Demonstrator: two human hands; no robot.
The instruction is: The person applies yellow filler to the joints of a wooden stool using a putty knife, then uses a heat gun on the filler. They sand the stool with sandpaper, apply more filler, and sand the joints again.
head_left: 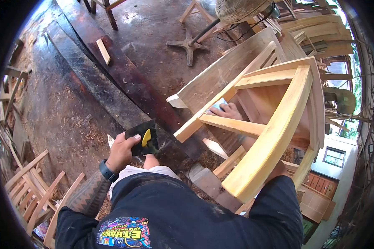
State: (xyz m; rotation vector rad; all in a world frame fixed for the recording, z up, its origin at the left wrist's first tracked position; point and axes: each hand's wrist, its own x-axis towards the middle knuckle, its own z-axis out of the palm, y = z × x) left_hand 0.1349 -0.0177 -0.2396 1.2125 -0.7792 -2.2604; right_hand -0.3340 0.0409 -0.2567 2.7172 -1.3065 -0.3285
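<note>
In my left hand (121, 150) is a dark, flat square plate (152, 128), with my thumb on top of it. A dab of yellow paste (146, 137) sits on the plate. My right arm reaches through a pale wooden chair-like frame (289, 112), passing behind its short crosspiece (232, 125). Beyond that crosspiece, my right hand (231, 111) is closed on a small light-blue flat piece (217, 106), held against the frame's long rail (214, 111). What kind of tool the blue piece is cannot be made out.
A wide wooden board (220, 76) lies behind the frame. A fan (237, 10) on a cross-shaped base stands farther off. Long dark planks (83, 62) cross the floor, with a small wood offcut (103, 51) on them. Slatted wooden chair parts (37, 195) stand at lower left.
</note>
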